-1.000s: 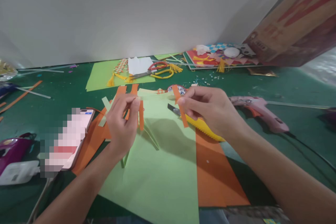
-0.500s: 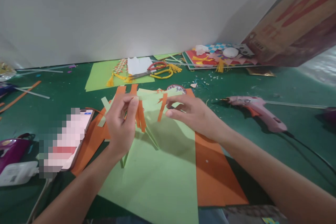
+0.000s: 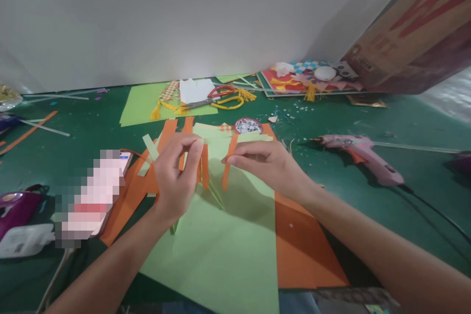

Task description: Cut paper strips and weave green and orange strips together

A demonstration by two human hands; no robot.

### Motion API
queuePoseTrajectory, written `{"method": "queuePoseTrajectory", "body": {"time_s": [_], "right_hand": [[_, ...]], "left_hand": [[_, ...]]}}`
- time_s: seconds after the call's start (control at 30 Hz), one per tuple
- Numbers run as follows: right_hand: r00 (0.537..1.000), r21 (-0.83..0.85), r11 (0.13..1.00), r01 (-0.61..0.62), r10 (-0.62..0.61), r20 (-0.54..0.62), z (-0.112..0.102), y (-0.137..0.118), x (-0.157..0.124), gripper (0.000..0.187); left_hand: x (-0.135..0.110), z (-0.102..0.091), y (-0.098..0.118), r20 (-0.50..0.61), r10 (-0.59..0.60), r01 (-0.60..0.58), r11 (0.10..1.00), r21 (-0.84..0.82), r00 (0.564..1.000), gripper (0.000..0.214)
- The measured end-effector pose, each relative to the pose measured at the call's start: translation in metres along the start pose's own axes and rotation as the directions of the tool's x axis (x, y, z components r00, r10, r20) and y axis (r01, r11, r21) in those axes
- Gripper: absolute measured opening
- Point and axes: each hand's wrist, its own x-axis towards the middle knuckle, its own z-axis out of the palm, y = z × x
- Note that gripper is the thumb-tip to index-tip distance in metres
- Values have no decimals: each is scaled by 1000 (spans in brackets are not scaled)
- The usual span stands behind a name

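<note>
My left hand point(image 3: 176, 169) pinches a pale green paper strip point(image 3: 253, 137) near its left part, and the strip stretches right past my other hand. Several orange strips point(image 3: 205, 166) hang down beside my left fingertips. Between the thumb and fingers of my right hand point(image 3: 263, 159) is a separate orange paper strip point(image 3: 229, 162), which hangs nearly upright across the green one. Both hands are above a light green paper sheet point(image 3: 228, 245), which lies over orange paper point(image 3: 301, 245).
Scissors point(image 3: 221, 98) lie on green paper at the back. A pink glue gun point(image 3: 360, 154) with a cord rests at the right. On the left are a phone point(image 3: 91, 196) and a white plug point(image 3: 25, 241). A round patterned piece point(image 3: 248, 126) sits beyond my hands.
My left hand has shifted slightly right with the green strip. My right fingers have closed on the orange strip, which hangs a little lower, and the green strip now shows above my right hand.
</note>
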Motion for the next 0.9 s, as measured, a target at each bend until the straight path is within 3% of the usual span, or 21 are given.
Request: {"method": "queuePoseTrajectory", "body": {"time_s": [0.27, 0.5, 0.67, 0.9], "right_hand": [[1000, -129, 992, -6, 5, -3, 3, 2, -3, 22], [997, -123, 991, -55, 47, -68, 4, 1, -4, 21], [997, -119, 990, -75, 70, -40, 3, 1, -4, 24], [1000, -123, 992, 13, -16, -25, 6, -2, -4, 22]], "left_hand": [[0, 2, 3, 32, 107, -108, 994, 22, 994, 16], [-1, 1, 2, 20, 102, -103, 993, 62, 995, 15], [-2, 1, 3, 12, 85, -85, 994, 62, 996, 16], [-2, 2, 2, 28, 75, -76, 997, 32, 997, 16]]}}
